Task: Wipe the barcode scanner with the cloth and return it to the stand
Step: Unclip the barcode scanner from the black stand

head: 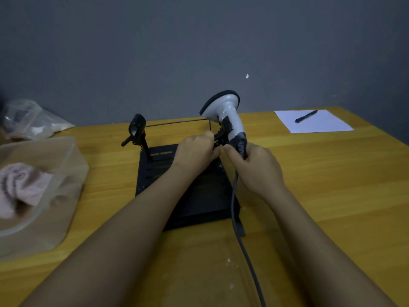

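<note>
1. White and grey, the scanner (223,111) stands tilted over the back right corner of the stand (199,196), with its wide head up and pointing to the left.
2. The right grip (254,167) is closed around the dark bottom end of the scanner's handle, so the scanner sticks up just above it.
3. A grey cord (241,240) hangs down from the handle, past the right wrist, and runs to the near edge of the picture.
4. The left grip (197,151) is just left of the handle, with its fingers pinched on a small black clip (219,138) that touches the scanner.
5. Both grips are very close, almost touching each other.
6. The stand is a flat black plate on the wooden counter (332,185), under both arms.
7. Another black clip (137,129) stands on a post at the back left corner of the stand, well apart from the scanner.
8. The cloth (20,187) is pink and lies inside a see-through bag (59,207) on the left side of the counter, far from both grips.
9. A white paper (321,125) with a black pen (306,116) on it lies at the back right of the counter.
</note>
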A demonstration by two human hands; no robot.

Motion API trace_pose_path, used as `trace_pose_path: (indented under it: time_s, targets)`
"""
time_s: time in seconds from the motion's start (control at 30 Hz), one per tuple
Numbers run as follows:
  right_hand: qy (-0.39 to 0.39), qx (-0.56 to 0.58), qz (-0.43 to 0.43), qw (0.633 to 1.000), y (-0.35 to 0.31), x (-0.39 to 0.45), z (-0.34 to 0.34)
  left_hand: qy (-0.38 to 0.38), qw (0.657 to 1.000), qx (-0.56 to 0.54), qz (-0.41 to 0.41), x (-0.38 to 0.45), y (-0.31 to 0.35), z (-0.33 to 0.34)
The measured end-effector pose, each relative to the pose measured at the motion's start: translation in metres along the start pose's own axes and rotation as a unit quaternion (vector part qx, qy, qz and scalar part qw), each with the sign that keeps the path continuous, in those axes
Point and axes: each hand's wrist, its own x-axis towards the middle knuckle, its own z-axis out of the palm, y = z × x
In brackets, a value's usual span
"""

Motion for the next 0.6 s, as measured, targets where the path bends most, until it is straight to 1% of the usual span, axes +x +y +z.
trace_pose_path:
  time_s: [0.17, 0.4, 0.6]
  targets:
    - [0.009, 0.026, -0.014, 1.0, 0.001, 0.0, 0.0, -0.007, 1.0, -0.018, -0.003, 0.001, -0.002, 0.002]
    - [0.047, 0.074, -0.033, 0.996, 0.004, 0.001, -0.001, -0.007, 1.0, -0.025, -0.007, 0.001, -0.002, 0.001]
    - [0.07, 0.121, -0.041, 0.989, 0.002, 0.005, -0.012, -0.019, 1.0, -0.013, -0.02, 0.0, 0.001, -0.007]
